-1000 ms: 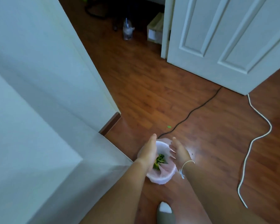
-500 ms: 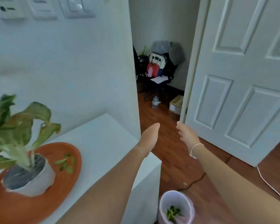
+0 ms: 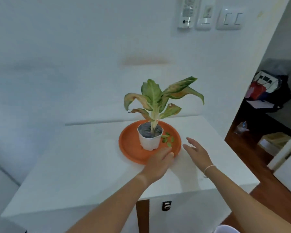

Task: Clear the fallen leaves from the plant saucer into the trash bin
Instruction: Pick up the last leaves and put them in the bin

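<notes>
White tabletop [image 3: 91, 165] now fills the frame; round orange plastic saucer [image 3: 131, 145] sits centre, small green fallen leaves [image 3: 168, 140] remaining. Left hand [image 3: 160, 161] and right hand [image 3: 197, 153], fingers relaxed, have swung over from the bin.

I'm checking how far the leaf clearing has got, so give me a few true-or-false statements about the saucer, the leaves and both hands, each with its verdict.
1. Small green fallen leaves lie on the orange plant saucer, to the right of the white pot. True.
2. The left hand grips a bunch of leaves. False: its fingers lie flat over the saucer's near rim and hold nothing.
3. The right hand is open, beside the saucer and off it. True.
4. The saucer stands on the wooden floor. False: it stands on the white cabinet top.
5. The pot lies tipped on its side. False: it stands upright in the saucer.
</notes>
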A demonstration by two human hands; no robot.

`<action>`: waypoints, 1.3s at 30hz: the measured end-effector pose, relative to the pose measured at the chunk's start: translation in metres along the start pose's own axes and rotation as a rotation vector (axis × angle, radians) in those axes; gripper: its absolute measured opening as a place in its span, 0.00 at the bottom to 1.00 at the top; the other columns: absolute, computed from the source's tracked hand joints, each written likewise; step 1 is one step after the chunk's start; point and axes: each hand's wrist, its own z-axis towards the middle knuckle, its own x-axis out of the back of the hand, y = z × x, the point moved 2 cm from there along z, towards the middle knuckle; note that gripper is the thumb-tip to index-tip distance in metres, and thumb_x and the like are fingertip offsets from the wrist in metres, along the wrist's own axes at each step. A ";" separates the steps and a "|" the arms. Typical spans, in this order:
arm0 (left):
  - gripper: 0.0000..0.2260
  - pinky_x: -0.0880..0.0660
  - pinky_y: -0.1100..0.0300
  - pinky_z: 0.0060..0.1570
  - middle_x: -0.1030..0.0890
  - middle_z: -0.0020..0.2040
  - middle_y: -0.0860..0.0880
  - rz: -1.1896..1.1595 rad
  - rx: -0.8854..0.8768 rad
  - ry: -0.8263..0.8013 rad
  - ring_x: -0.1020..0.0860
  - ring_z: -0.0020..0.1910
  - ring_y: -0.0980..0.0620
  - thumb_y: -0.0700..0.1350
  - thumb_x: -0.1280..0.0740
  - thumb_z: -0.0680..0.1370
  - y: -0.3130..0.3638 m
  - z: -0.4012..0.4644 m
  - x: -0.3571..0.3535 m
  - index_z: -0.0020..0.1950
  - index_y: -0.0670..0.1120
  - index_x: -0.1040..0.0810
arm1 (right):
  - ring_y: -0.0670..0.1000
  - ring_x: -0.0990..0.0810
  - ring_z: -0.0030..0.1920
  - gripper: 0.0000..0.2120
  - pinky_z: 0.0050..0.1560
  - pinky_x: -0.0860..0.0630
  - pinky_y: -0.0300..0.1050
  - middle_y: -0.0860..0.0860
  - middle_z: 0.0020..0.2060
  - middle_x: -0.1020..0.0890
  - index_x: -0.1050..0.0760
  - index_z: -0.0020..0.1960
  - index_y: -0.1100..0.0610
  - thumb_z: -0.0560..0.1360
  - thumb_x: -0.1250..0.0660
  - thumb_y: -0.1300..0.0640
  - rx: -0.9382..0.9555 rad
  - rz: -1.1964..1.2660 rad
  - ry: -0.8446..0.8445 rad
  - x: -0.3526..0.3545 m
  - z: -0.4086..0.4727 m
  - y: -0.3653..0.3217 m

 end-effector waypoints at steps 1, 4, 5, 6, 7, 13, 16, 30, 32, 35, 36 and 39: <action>0.17 0.38 0.63 0.64 0.27 0.65 0.52 0.054 0.007 0.035 0.30 0.62 0.61 0.48 0.45 0.81 -0.008 -0.006 0.008 0.68 0.47 0.29 | 0.52 0.30 0.68 0.23 0.61 0.34 0.43 0.49 0.71 0.31 0.33 0.70 0.48 0.76 0.36 0.47 -0.007 -0.011 -0.015 -0.008 0.000 -0.001; 0.18 0.36 0.62 0.64 0.28 0.69 0.52 0.210 0.002 0.123 0.31 0.68 0.54 0.50 0.44 0.80 -0.032 -0.018 0.030 0.69 0.48 0.30 | 0.54 0.29 0.67 0.23 0.60 0.33 0.44 0.51 0.70 0.30 0.33 0.70 0.48 0.76 0.35 0.48 -0.017 -0.004 -0.022 -0.024 0.003 -0.005; 0.18 0.37 0.63 0.64 0.29 0.70 0.52 0.259 0.005 0.139 0.32 0.69 0.54 0.51 0.44 0.80 -0.038 -0.021 0.034 0.70 0.49 0.31 | 0.54 0.29 0.66 0.23 0.60 0.32 0.44 0.50 0.70 0.29 0.33 0.70 0.49 0.76 0.35 0.48 -0.020 0.007 -0.021 -0.026 0.004 -0.006; 0.19 0.38 0.62 0.66 0.31 0.72 0.52 0.312 0.012 0.152 0.34 0.70 0.54 0.51 0.44 0.80 -0.043 -0.022 0.037 0.71 0.49 0.32 | 0.54 0.28 0.66 0.24 0.62 0.32 0.45 0.50 0.69 0.29 0.32 0.70 0.50 0.76 0.35 0.49 -0.023 0.016 -0.025 -0.028 0.006 -0.007; 0.20 0.40 0.61 0.68 0.32 0.73 0.52 0.369 0.026 0.164 0.35 0.71 0.54 0.52 0.44 0.80 -0.047 -0.023 0.039 0.71 0.50 0.33 | 0.54 0.28 0.66 0.24 0.63 0.32 0.46 0.50 0.69 0.29 0.32 0.71 0.51 0.76 0.35 0.49 -0.029 0.021 -0.032 -0.029 0.007 -0.006; 0.21 0.45 0.54 0.73 0.36 0.75 0.48 0.594 0.136 0.205 0.40 0.75 0.49 0.53 0.44 0.80 -0.065 -0.020 0.042 0.72 0.49 0.35 | 0.55 0.27 0.66 0.27 0.66 0.30 0.49 0.52 0.68 0.27 0.34 0.72 0.52 0.74 0.32 0.51 -0.060 0.008 -0.068 -0.032 0.018 -0.008; 0.22 0.45 0.53 0.74 0.38 0.76 0.48 0.642 0.187 0.199 0.41 0.75 0.48 0.54 0.45 0.80 -0.074 -0.017 0.044 0.73 0.49 0.36 | 0.55 0.28 0.66 0.28 0.65 0.31 0.47 0.52 0.68 0.27 0.34 0.72 0.53 0.74 0.32 0.54 -0.069 -0.013 -0.071 -0.033 0.026 -0.009; 0.21 0.45 0.55 0.73 0.38 0.76 0.47 0.605 0.197 0.225 0.42 0.75 0.48 0.53 0.42 0.79 -0.087 -0.014 0.059 0.71 0.48 0.32 | 0.60 0.27 0.64 0.30 0.64 0.27 0.54 0.58 0.67 0.31 0.41 0.75 0.55 0.75 0.38 0.61 -0.124 -0.094 -0.006 -0.053 0.029 -0.010; 0.22 0.45 0.54 0.73 0.39 0.76 0.48 0.594 0.193 0.215 0.42 0.76 0.48 0.54 0.41 0.79 -0.089 -0.014 0.064 0.72 0.49 0.34 | 0.60 0.26 0.61 0.27 0.62 0.26 0.55 0.59 0.65 0.28 0.38 0.73 0.55 0.74 0.38 0.61 -0.121 -0.052 0.026 -0.057 0.024 -0.008; 0.24 0.45 0.53 0.74 0.44 0.78 0.48 0.556 0.191 0.230 0.46 0.77 0.47 0.53 0.41 0.79 -0.092 -0.016 0.071 0.73 0.48 0.37 | 0.58 0.25 0.59 0.24 0.55 0.25 0.50 0.57 0.62 0.25 0.36 0.70 0.54 0.75 0.39 0.61 -0.148 0.043 0.110 -0.064 0.015 -0.006; 0.25 0.46 0.53 0.74 0.46 0.78 0.47 0.531 0.199 0.251 0.47 0.77 0.47 0.53 0.40 0.79 -0.094 -0.017 0.073 0.74 0.48 0.38 | 0.58 0.25 0.59 0.25 0.52 0.26 0.47 0.56 0.63 0.26 0.38 0.71 0.55 0.75 0.39 0.61 -0.176 0.070 0.129 -0.066 0.012 -0.005; 0.28 0.43 0.51 0.73 0.48 0.78 0.45 0.376 0.285 0.359 0.45 0.76 0.45 0.53 0.39 0.79 -0.096 -0.017 0.075 0.76 0.47 0.43 | 0.56 0.24 0.56 0.25 0.49 0.27 0.45 0.55 0.62 0.25 0.39 0.72 0.55 0.76 0.38 0.58 -0.261 0.162 0.166 -0.075 0.004 -0.002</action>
